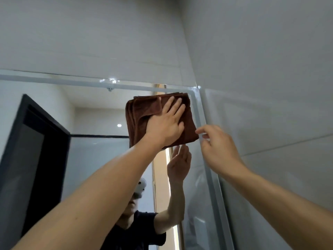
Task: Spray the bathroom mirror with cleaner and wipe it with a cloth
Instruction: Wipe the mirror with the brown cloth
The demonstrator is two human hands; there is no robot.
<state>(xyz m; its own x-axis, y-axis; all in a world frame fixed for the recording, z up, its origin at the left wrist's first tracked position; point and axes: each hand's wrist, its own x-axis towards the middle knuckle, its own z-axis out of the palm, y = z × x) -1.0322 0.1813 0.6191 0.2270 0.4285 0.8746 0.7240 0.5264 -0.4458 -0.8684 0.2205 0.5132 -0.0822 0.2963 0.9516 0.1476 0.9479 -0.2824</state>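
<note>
Left hand (pixel 165 123) presses flat, fingers straight, on cloth (pixel 144 112) against mirror (pixel 93 109); right hand (pixel 218 147) hovers empty, loosely curled.

Plush brown cloth (pixel 187 127); glossy mirror (pixel 97 112) glass.

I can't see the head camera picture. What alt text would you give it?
A person's left hand presses a folded brown cloth flat against the upper right corner of a bathroom mirror. The right hand is raised beside the cloth at the mirror's pale frame, fingers loosely curled. The glass reflects the person's arm and a dark door frame.
</note>
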